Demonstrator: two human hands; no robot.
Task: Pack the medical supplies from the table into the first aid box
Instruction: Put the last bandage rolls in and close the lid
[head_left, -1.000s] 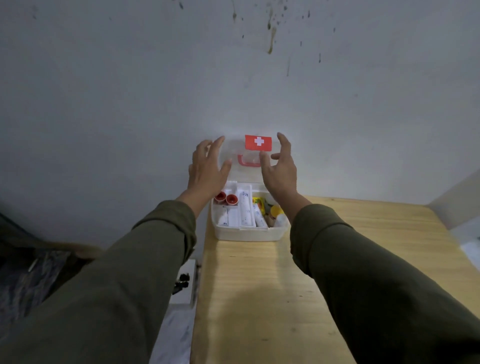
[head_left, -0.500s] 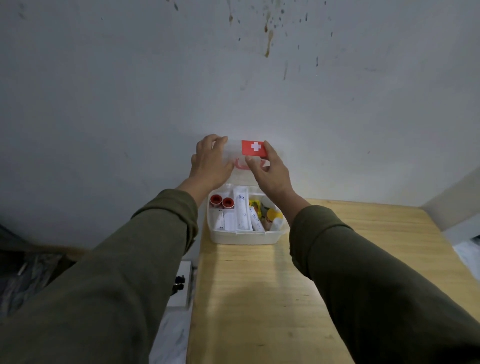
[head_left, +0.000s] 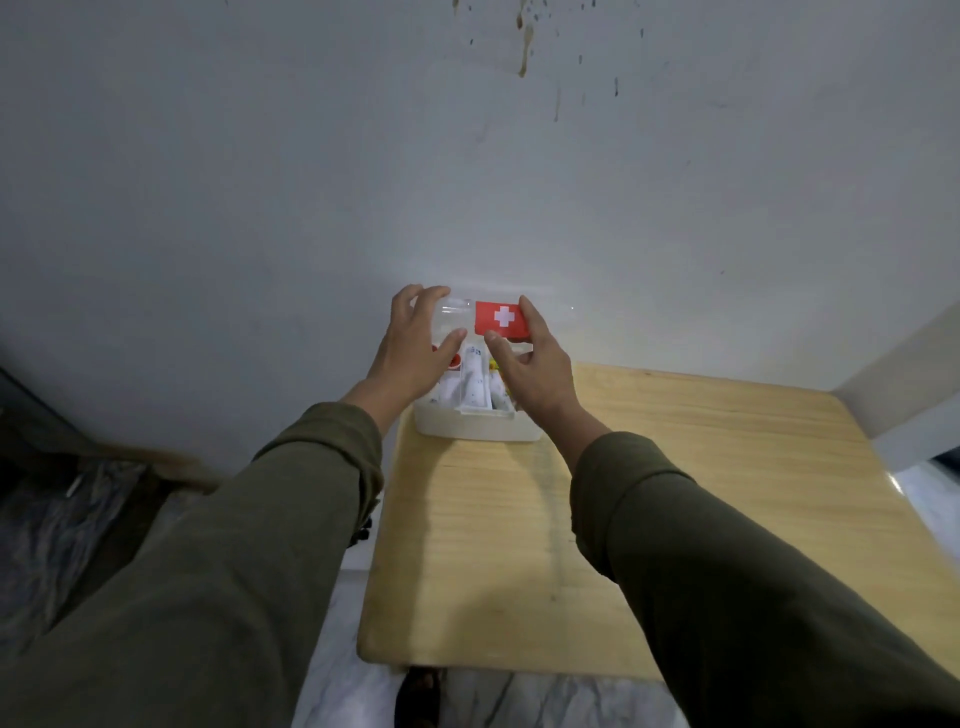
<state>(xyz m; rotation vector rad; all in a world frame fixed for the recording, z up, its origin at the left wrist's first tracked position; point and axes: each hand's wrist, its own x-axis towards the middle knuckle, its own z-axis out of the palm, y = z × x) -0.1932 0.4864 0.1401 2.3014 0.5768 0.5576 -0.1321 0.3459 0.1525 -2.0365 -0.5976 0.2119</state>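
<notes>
A white first aid box (head_left: 475, 430) stands at the far left corner of the wooden table (head_left: 649, 519), against the wall. Its clear lid (head_left: 457, 312), with a red label bearing a white cross (head_left: 502, 317), is tilted forward over the box. My left hand (head_left: 415, 343) grips the lid's left side and my right hand (head_left: 535, 364) grips it at the label. Inside the box I see white packets (head_left: 475, 387), a red-capped item (head_left: 455, 362) and something yellow (head_left: 493, 364), mostly hidden by my hands.
A stained grey wall (head_left: 467, 182) rises right behind the box. The table's left edge drops to a marble floor (head_left: 343, 691) with dark clutter (head_left: 78, 519) at the left. A white ledge (head_left: 904, 395) stands at the right.
Both hands have closed on the upright lid and brought it forward and down over the box. The view has shifted slightly.
</notes>
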